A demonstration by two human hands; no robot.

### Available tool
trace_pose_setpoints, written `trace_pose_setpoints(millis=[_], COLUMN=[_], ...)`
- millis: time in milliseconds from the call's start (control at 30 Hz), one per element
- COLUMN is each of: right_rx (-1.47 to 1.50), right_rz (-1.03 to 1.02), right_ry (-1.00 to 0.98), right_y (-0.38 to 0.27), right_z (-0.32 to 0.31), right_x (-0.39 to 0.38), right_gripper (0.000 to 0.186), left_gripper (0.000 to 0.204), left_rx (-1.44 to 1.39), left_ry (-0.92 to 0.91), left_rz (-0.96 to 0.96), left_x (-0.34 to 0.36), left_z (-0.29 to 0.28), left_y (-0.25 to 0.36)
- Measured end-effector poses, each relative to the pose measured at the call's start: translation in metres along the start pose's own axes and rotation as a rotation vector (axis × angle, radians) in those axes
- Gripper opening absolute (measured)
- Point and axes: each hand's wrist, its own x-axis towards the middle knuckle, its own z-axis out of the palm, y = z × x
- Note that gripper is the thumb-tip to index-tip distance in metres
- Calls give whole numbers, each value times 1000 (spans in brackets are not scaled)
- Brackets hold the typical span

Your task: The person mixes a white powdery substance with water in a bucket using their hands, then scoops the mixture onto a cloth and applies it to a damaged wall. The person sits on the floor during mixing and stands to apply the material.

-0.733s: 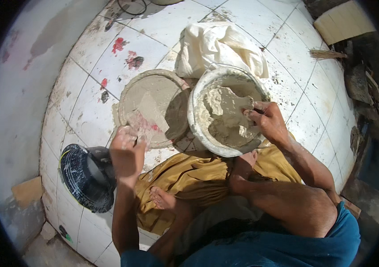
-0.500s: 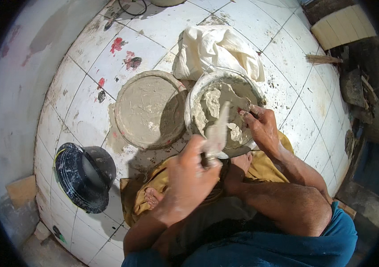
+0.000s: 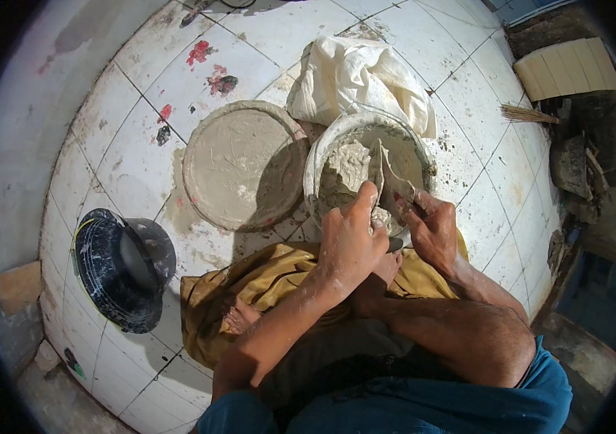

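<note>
The grip of the left hand (image 3: 355, 239) in the head view is closed around a trowel (image 3: 378, 160), its blade over the bucket (image 3: 310, 181). The right hand (image 3: 434, 228) pinches a thin scraper (image 3: 395, 186) between thumb and fingers, just beside that blade. The bucket holds lumpy grey paste (image 3: 348, 163); the round tray (image 3: 246, 106) to its left holds a smoother layer. A smeared black basin (image 3: 113, 293) lies tilted on the tiled floor (image 3: 492, 170).
</note>
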Motion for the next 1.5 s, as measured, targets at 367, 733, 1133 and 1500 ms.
trace_pose_setpoints(millis=[367,733,1133,1500], right_rx=[315,-457,-834,-801], right_rz=[77,-839,-1290,-1396], right_ry=[88,103,-192,-284], right_y=[-9,5,26,13], right_z=[-48,-32,-16,-23], right_x=[24,34,65,60], right_gripper=[20,37,41,44], left_gripper=[42,26,31,37], left_rx=[62,-60,144,154], left_ry=[-21,165,-148,-135], left_rz=[-111,-57,-75,-49], left_x=[7,-4,9,39], left_z=[-35,-46,-56,-32], left_y=[-15,-22,19,-4])
